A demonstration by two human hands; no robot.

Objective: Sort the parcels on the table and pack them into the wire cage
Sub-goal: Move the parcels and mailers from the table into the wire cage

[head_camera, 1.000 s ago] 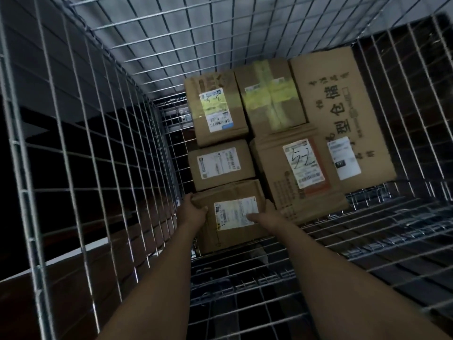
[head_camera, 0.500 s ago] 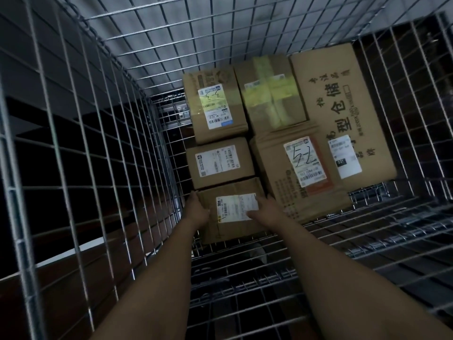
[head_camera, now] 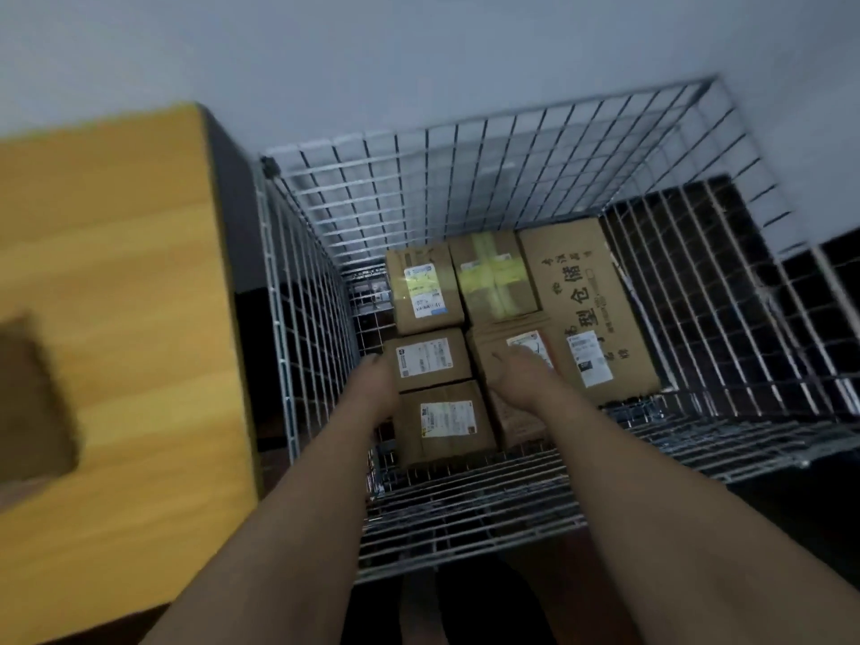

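Observation:
Several brown cardboard parcels lie packed on the floor of the wire cage. The nearest small parcel with a white label sits at the front of the left row, with no hand on it. My left hand hovers above its left edge, fingers loosely extended, holding nothing. Over the labelled parcel to the right hangs my right hand, its fingers apart and empty. A large printed box fills the right side of the stack. One blurred parcel lies on the wooden table at the left.
The cage stands against a grey wall, its left wall right beside the table's edge. Bare wire floor shows in front of and to the right of the parcels. My feet are dimly visible below the cage's near rim.
Both hands have let go of the nearest small parcel and risen out of the cage. My head has pulled back and up, so the table and wall have come into view.

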